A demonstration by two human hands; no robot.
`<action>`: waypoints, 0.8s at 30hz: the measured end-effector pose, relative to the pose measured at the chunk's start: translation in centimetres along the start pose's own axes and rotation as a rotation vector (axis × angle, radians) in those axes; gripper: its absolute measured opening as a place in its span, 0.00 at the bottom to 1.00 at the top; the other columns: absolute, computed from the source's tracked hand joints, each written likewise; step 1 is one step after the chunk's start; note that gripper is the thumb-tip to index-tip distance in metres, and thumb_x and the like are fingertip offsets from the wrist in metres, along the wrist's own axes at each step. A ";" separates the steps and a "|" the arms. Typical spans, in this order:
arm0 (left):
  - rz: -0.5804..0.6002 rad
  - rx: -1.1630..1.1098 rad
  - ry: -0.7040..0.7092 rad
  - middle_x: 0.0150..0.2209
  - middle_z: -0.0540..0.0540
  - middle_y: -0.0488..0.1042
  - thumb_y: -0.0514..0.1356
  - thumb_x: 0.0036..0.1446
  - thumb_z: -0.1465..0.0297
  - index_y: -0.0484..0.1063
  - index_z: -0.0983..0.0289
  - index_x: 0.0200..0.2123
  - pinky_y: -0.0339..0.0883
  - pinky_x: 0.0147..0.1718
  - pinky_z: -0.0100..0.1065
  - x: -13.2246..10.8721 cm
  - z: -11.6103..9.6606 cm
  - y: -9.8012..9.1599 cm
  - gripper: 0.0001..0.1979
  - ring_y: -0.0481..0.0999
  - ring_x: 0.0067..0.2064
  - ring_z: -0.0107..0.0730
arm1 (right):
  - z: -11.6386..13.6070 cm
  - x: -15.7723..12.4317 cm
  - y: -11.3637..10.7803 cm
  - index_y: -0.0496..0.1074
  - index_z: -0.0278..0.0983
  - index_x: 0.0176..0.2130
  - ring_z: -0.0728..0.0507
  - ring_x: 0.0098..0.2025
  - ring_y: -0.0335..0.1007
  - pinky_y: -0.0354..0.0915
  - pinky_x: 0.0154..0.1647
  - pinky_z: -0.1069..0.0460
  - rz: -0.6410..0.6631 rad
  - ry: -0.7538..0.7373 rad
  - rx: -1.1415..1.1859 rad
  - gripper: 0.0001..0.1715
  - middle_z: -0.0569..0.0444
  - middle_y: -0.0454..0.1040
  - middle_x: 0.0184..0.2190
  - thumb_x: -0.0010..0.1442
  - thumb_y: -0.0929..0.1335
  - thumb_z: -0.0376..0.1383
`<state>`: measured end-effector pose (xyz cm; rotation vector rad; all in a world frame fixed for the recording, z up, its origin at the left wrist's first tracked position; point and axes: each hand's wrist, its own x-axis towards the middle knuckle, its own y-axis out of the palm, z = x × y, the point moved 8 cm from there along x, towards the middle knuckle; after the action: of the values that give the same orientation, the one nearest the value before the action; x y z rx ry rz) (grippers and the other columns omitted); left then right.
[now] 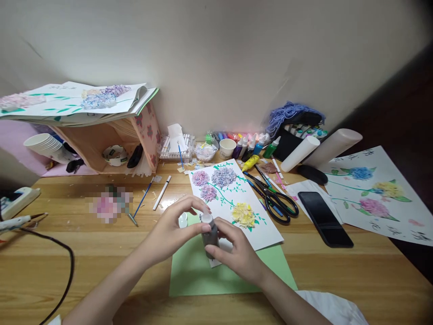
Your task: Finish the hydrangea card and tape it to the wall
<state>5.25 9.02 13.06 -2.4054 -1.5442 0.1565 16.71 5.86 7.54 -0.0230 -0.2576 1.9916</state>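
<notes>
A small dark grey bottle (210, 239) with a pale top stands upright between my hands, over the green sheet (233, 275). My left hand (187, 221) grips its top with thumb and fingers. Around the lower body, my right hand (233, 246) is closed. Just behind lies a white sheet (260, 232) with pink, purple and yellow raised paper flowers and green painted stems, partly hidden by my hands. A small round whitish piece (183, 220) rests beside my left fingers; its kind I cannot make out.
Black scissors (275, 203) and a phone (324, 219) lie to the right, near another flower picture (379, 194). Paint bottles (260, 145) and a paper cup (227, 148) stand along the wall. At left are a pink box shelf (149, 131), a white marker (161, 192) and a cable (72, 262).
</notes>
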 end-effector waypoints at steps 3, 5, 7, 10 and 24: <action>0.089 -0.055 -0.015 0.41 0.56 0.73 0.59 0.56 0.67 0.73 0.62 0.34 0.63 0.47 0.38 0.0 0.1 0.2 0.05 0.71 0.46 0.37 | -0.6 -0.2 0.4 0.69 0.36 0.38 0.46 0.36 0.63 0.64 0.36 0.53 0.048 0.033 0.061 0.14 0.54 0.67 0.32 0.57 0.67 0.44; 0.149 -0.081 -0.023 0.43 0.57 0.73 0.57 0.59 0.67 0.74 0.62 0.37 0.63 0.49 0.39 -0.1 0.0 0.4 0.08 0.70 0.48 0.38 | -0.9 -0.3 0.6 0.69 0.35 0.38 0.46 0.37 0.65 0.65 0.37 0.52 0.080 0.044 0.095 0.16 0.53 0.67 0.32 0.56 0.67 0.45; 0.159 -0.095 -0.018 0.45 0.57 0.73 0.57 0.59 0.65 0.74 0.61 0.41 0.63 0.49 0.39 -0.2 -0.1 0.4 0.10 0.69 0.50 0.39 | -0.8 -0.3 0.6 0.69 0.36 0.38 0.46 0.37 0.65 0.65 0.38 0.52 0.082 0.032 0.092 0.16 0.53 0.67 0.33 0.56 0.67 0.45; 0.101 -0.082 0.011 0.44 0.57 0.73 0.61 0.55 0.65 0.74 0.60 0.40 0.62 0.49 0.38 -0.1 -0.2 0.3 0.10 0.70 0.49 0.39 | -0.4 -0.3 0.1 0.69 0.36 0.38 0.47 0.36 0.64 0.63 0.38 0.53 0.023 0.005 0.002 0.12 0.54 0.68 0.33 0.57 0.66 0.41; 0.279 -0.245 0.024 0.38 0.59 0.70 0.56 0.56 0.55 0.77 0.60 0.37 0.68 0.29 0.31 0.0 0.5 2.1 0.16 0.71 0.39 0.36 | -0.8 -1.0 3.5 0.67 0.33 0.43 0.51 0.23 0.58 0.56 0.24 0.56 0.287 0.080 0.758 0.25 0.56 0.66 0.24 0.56 0.65 0.50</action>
<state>6.99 8.31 12.02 -2.7962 -1.2745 -0.0080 14.13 3.68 5.96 0.3610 0.5898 2.2500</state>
